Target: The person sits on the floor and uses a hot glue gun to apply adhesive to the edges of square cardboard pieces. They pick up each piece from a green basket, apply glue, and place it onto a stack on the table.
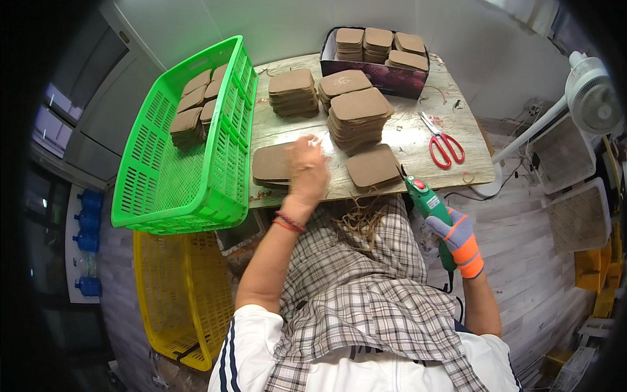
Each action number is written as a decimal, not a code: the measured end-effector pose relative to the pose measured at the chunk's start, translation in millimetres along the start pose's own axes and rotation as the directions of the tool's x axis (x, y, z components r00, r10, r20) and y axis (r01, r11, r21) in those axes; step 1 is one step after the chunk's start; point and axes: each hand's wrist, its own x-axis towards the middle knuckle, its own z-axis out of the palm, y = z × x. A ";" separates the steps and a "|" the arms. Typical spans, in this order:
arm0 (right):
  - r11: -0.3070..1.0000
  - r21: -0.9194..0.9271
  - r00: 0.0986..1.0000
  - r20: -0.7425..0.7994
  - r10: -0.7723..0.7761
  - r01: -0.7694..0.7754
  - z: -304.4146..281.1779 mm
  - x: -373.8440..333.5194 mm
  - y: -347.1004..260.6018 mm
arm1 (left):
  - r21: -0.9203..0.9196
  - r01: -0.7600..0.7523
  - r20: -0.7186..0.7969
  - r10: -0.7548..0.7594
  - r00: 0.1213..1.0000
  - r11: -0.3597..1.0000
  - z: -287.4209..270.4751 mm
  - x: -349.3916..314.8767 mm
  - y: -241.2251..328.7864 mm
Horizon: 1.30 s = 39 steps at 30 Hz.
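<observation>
My left hand [307,170], bare with red cords at the wrist, is over the right end of a low stack of brown rounded-corner pads [271,162] at the table's front edge. Motion smears its fingers, so their grip cannot be made out. In an orange and grey glove, my right hand [460,245] is closed around a green handheld electric cutter [426,201] with a red button. The cutter's dark tip is beside the right corner of a brown pad [373,166] lying flat. Taller pad stacks [358,117] stand behind it.
A green plastic crate [225,150] with pad stacks sits at left. A dark box [375,75] of pads stands at the back. Red-handled scissors [445,149] lie at right. Brown trimmings [361,222] lie on my plaid apron. A yellow crate [176,281] and white fan [593,95] flank the table.
</observation>
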 end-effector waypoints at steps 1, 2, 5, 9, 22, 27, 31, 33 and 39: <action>1.000 -0.005 1.000 -0.022 -0.001 0.001 1.1 1.7 3.5 | -0.069 -0.026 0.084 0.032 0.996 0.997 13.1 -0.4 20.0; 1.000 -0.007 0.999 -0.044 -0.002 0.002 1.8 3.9 8.6 | -0.139 -0.050 0.166 0.073 0.983 0.989 24.1 -0.6 35.3; 1.000 -0.021 0.998 -0.068 -0.013 0.012 -1.1 -0.1 14.5 | -0.159 0.046 0.272 -0.001 0.962 0.986 57.0 -0.8 46.9; 1.000 0.009 0.993 -0.116 -0.010 0.011 -6.9 -1.1 22.9 | -0.230 -0.058 0.018 0.064 0.998 0.972 55.5 1.7 55.3; 0.993 0.049 0.979 -0.180 -0.095 0.106 2.1 -6.6 -1.3 | -0.781 0.222 0.481 -0.337 0.809 -0.583 6.7 14.9 102.3; 0.994 -0.015 0.984 -0.141 -0.113 0.112 14.4 -4.8 -24.5 | -0.585 0.066 0.485 -0.284 0.827 -0.809 9.5 24.2 106.3; 0.996 0.020 0.988 -0.134 -0.079 0.082 19.8 -1.1 -32.7 | -0.524 -0.002 0.534 -0.331 0.778 -0.852 7.3 29.8 114.3; 0.995 0.057 0.991 -0.110 -0.078 0.085 21.3 -0.6 -35.2 | -0.515 -0.023 0.520 -0.333 0.787 -0.857 10.7 30.7 113.7; 0.987 0.123 0.990 -0.112 -0.090 0.104 24.9 -1.4 -41.2 | -0.514 0.028 0.490 -0.267 0.829 -0.857 16.6 21.2 120.3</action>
